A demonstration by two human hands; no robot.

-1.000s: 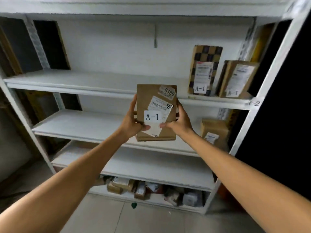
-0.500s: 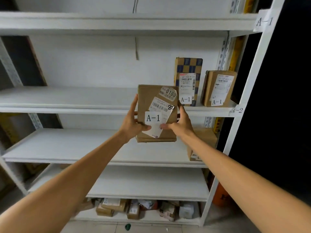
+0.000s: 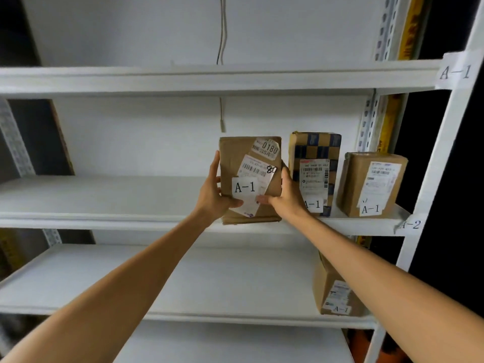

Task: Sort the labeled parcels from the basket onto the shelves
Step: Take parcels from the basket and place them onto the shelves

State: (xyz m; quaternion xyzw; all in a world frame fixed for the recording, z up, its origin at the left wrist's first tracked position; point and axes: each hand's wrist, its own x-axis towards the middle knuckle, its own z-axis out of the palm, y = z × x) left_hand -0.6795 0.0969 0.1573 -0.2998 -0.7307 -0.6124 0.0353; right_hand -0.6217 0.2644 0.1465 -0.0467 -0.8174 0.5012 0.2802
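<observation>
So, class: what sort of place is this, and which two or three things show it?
Probably a parcel sorting or storage room. Metal shelving carries an A-1 tag and an A-2 tag on its post, and the cardboard parcels on it, like the held parcel, bear barcode labels and A-1 stickers.

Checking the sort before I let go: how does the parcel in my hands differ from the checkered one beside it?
The held parcel is plain brown; the checkered parcel has a dark-and-tan check pattern. The held parcel is gripped by the left hand and right hand; the checkered parcel stands on the shelf. Both are upright and labelled A-1.
</observation>
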